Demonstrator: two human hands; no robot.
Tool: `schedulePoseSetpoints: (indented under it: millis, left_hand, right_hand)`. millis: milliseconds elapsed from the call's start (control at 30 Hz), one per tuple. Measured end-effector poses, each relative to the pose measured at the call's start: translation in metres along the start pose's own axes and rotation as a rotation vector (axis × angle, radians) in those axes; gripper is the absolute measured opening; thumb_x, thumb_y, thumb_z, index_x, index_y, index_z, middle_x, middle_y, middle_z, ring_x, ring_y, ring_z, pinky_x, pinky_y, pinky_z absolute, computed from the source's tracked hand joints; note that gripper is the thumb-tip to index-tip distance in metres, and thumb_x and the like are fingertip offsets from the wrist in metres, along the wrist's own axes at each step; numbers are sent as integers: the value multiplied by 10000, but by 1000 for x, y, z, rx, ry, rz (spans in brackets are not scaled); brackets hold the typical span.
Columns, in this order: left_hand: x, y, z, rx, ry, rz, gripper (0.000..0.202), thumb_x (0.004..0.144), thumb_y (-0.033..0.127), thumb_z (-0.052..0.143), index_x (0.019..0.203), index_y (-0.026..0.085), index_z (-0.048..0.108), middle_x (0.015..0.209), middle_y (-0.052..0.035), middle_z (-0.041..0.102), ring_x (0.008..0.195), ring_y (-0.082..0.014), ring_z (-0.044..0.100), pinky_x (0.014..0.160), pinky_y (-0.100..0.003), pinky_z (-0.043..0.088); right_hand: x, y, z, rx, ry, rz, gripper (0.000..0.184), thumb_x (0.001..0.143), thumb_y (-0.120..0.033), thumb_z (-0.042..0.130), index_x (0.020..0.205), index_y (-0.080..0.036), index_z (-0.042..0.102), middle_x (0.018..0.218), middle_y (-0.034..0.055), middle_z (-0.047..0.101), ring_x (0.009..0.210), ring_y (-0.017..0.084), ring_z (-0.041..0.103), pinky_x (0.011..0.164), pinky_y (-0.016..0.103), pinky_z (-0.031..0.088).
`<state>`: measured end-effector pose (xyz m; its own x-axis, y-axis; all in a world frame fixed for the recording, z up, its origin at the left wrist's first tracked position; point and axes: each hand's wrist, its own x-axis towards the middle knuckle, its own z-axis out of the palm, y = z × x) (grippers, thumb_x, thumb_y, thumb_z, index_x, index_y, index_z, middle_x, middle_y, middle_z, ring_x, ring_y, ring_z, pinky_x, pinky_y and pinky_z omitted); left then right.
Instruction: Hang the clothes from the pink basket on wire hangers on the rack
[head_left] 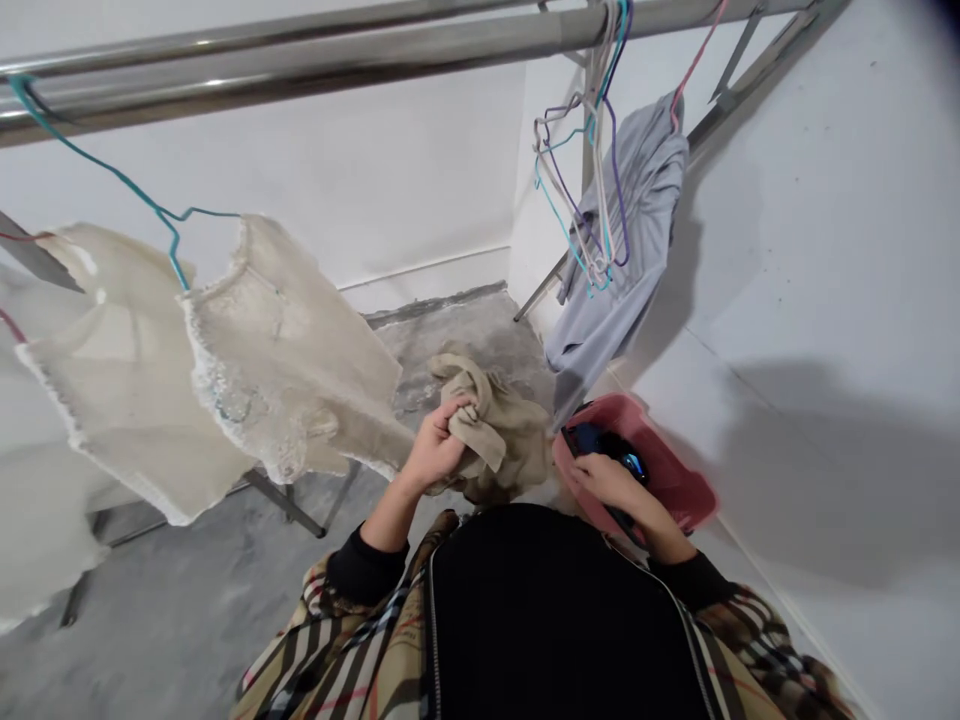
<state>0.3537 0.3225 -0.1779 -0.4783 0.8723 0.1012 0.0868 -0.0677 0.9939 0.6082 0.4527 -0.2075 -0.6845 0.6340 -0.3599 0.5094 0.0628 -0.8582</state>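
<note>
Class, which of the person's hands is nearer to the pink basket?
Right. The right hand reaches into the pink basket; the left hand grips a beige cloth beside it.

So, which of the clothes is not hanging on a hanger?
The beige garment, bunched in the left hand. The cream lace pieces and the grey garment hang from hangers on the rail.

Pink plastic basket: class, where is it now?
Head view, lower right: the pink plastic basket sits under the right hand, below the hanging grey garment, against the white wall.
</note>
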Motion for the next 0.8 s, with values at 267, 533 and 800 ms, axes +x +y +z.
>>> schedulePoseSetpoints:
  millis: [267, 533, 800]
  left_hand:
    - [-19, 6, 37, 539, -548, 349, 314, 769, 110, 504, 1034, 181, 657, 977, -84, 686, 895, -207, 643, 797, -308, 490]
    - [-23, -8, 39, 667, -527, 339, 281, 826, 146, 491, 1053, 204, 647, 962, -71, 659, 862, -188, 631, 748, -280, 489]
    - [-22, -18, 44, 527, -566, 452, 375, 870, 181, 524, 1226, 260, 612, 1206, -101, 617, 1161, -221, 557, 994, -363, 434]
  right_hand:
    - [13, -51, 34, 289, 165, -307, 445, 819, -370, 669, 1238, -223, 632, 1158, 59, 687, 1040, 205, 629, 944, 335, 466]
    - [10, -58, 39, 380, 59, -262, 476, 821, -378, 669, 1278, -267, 596, 1336, 33, 599, 1239, 198, 534, 1094, 361, 376]
    - [24, -47, 45, 593, 298, -109, 297, 780, -360, 672, 1034, -208, 710, 1083, 62, 724, 1061, 220, 643, 1049, 420, 427]
